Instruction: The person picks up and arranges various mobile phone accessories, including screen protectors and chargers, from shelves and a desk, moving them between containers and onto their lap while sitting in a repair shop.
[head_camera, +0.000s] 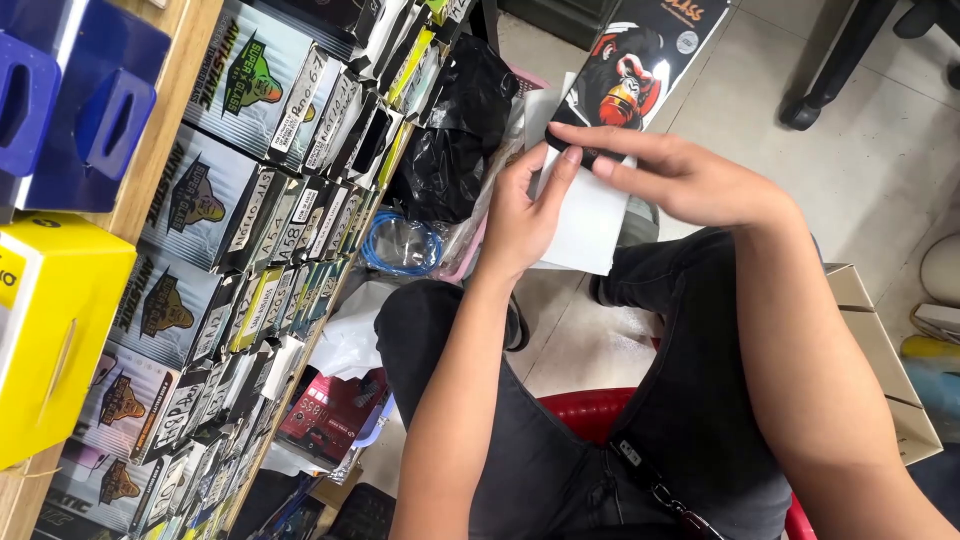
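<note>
Black-trousered knees (560, 440) on a red stool (590, 412) are seen nearest. Above them a white card (590, 225) is pinched by the left hand (520, 215) at its left edge, while its top is pressed by the right hand (690, 175); its long axis runs away from the body.

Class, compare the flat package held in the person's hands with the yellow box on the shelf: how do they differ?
The flat package is thin, mostly white with a black printed top; the yellow box is thick and plain yellow. The package is held up by the left hand and right hand; the box rests untouched on the wooden shelf. Both are rectangular.
</note>
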